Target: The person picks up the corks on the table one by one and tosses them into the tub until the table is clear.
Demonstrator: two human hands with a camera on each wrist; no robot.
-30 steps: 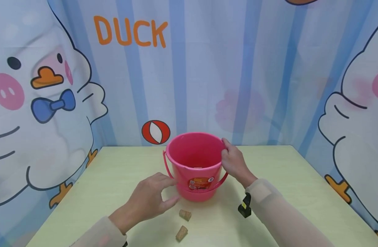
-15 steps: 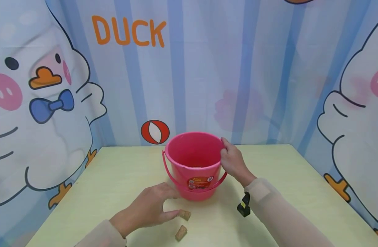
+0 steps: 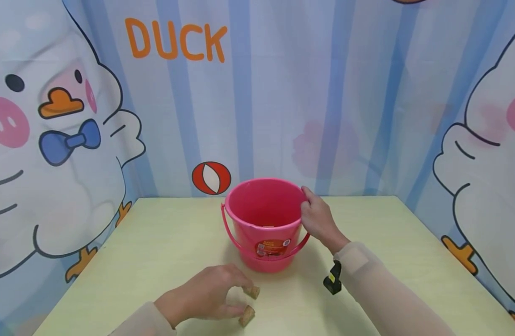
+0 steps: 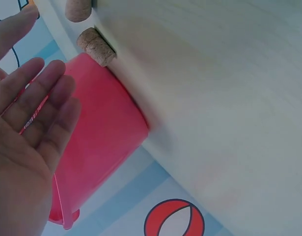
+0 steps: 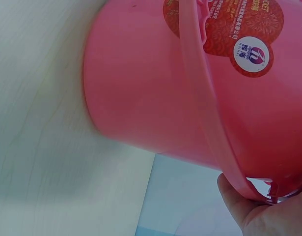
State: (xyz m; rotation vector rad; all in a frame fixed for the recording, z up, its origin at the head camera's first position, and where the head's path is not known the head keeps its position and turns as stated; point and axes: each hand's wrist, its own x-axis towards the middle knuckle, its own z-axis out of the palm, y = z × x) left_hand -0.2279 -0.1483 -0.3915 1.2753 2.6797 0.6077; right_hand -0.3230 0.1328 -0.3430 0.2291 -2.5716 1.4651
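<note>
A pink bucket (image 3: 261,242) stands upright on the table, its handle hanging down at the front. My right hand (image 3: 320,217) grips the rim on its right side; the right wrist view shows the thumb and hand (image 5: 268,214) at the rim by the handle joint. Two corks lie in front of the bucket: a farther cork (image 3: 253,293) and a nearer cork (image 3: 247,316). Beside them hovers my left hand (image 3: 208,291), thumb and fingers spread apart, fingertips by the farther cork and thumb by the nearer one. Contact is unclear in the left wrist view, where both corks (image 4: 96,46) lie beyond the fingers.
A pale table (image 3: 156,233) carries the bucket and corks. Behind it hangs a blue striped curtain (image 3: 274,93) with duck drawings and a printed red ball (image 3: 211,178). Something pale shows low inside the bucket, too little to identify.
My left hand has come down and toward me from beside the bucket to the two corks. My right hand keeps its hold on the bucket, which has stayed put.
</note>
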